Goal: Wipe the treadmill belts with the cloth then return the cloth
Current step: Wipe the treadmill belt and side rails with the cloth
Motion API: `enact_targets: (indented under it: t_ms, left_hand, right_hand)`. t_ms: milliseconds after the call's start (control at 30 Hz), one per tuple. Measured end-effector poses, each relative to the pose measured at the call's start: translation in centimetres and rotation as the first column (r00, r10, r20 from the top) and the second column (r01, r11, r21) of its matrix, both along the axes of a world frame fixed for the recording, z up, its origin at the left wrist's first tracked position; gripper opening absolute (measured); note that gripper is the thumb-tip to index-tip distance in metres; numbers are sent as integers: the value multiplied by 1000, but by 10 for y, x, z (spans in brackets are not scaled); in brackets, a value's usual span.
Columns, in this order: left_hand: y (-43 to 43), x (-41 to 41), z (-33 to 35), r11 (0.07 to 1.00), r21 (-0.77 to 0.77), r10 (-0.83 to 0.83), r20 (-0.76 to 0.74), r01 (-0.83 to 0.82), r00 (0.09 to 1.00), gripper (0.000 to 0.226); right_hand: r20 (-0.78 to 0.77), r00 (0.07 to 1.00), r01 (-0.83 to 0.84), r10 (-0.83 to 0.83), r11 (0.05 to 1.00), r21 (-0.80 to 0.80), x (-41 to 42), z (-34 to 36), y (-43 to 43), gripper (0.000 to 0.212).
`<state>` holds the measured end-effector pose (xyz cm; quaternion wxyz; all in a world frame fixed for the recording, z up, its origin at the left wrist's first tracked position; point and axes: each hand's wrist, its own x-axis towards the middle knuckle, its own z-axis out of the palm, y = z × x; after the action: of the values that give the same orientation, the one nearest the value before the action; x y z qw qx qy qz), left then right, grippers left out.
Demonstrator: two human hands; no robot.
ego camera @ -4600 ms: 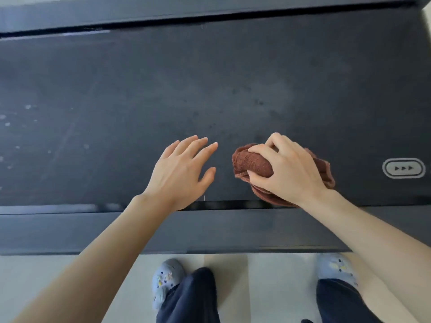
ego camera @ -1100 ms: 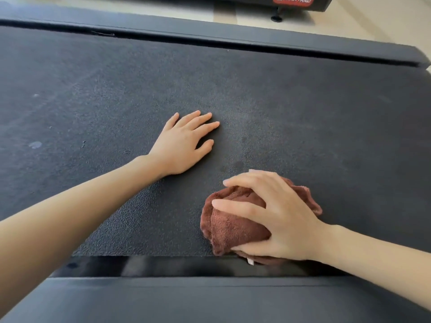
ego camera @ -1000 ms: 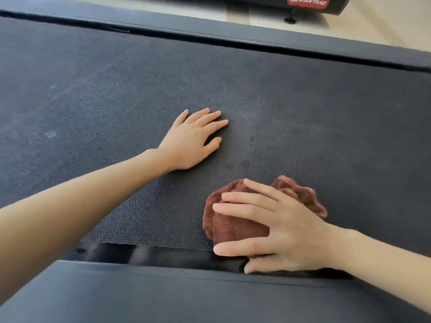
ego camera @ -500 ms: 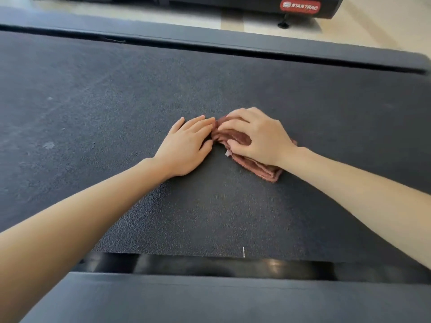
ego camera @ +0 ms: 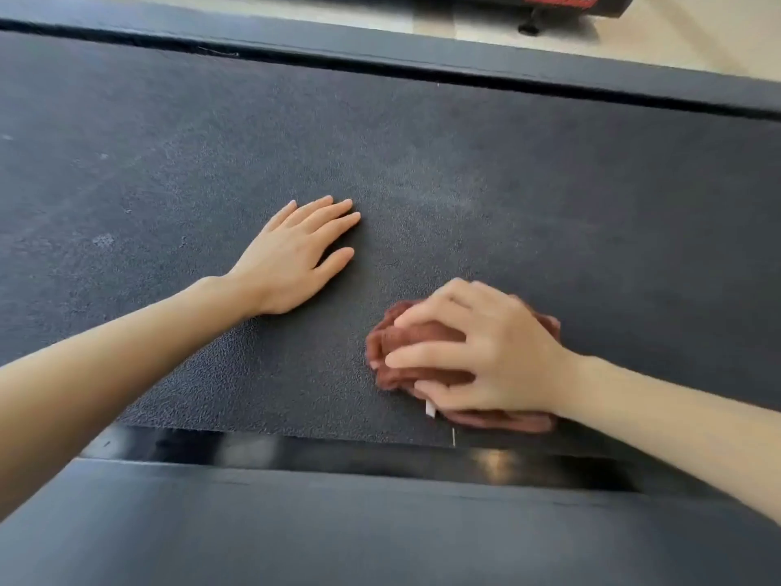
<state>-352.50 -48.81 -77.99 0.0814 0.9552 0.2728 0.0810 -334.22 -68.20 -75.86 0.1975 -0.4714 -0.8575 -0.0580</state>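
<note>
A dark textured treadmill belt (ego camera: 528, 184) fills most of the head view. A crumpled reddish-brown cloth (ego camera: 412, 344) lies on the belt near its front edge, right of centre, with a small white tag showing below it. My right hand (ego camera: 477, 353) presses down on the cloth with curled fingers gripping it. My left hand (ego camera: 296, 255) rests flat on the belt to the left, fingers spread and holding nothing, a short gap away from the cloth.
A dark side rail (ego camera: 338, 526) runs along the near edge, with a glossy gap (ego camera: 296, 452) between it and the belt. The far rail (ego camera: 465, 65) borders the belt's other side. Beyond it, pale floor and another black machine with a red label (ego camera: 562, 0).
My right hand has pulled the cloth back from the middle of the belt, beside my left hand, toward the near edge. My left hand stayed flat in the same spot.
</note>
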Motion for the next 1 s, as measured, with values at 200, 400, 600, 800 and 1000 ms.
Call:
enact_targets:
  t_ms: [200,400,600,800,1000]
  left_hand:
    - [-2,0,0,1000,-6,9,7,-9,1000,51]
    - [-2,-1,3,1000,-10,15,-2,-15,1000,50]
    - [-5,-11,9,998,54,-31,-102,37,994,55]
    - [-13,-39,13,996,79,-32,-151,44,988,61]
    - [-40,-64,13,997,74,4,-179,10,984,64]
  right_hand:
    - [-9,857,516,-516,857,0,76,0,113,30]
    - [74,679,729,-730,683,48,71,-11,142,39]
    - [-6,912,410,-410,911,41,2,-4,51,34]
    - [13,999,53,-53,999,-3,-5,-6,38,31]
    - [12,799,601,-602,797,-51,63,-1,173,37]
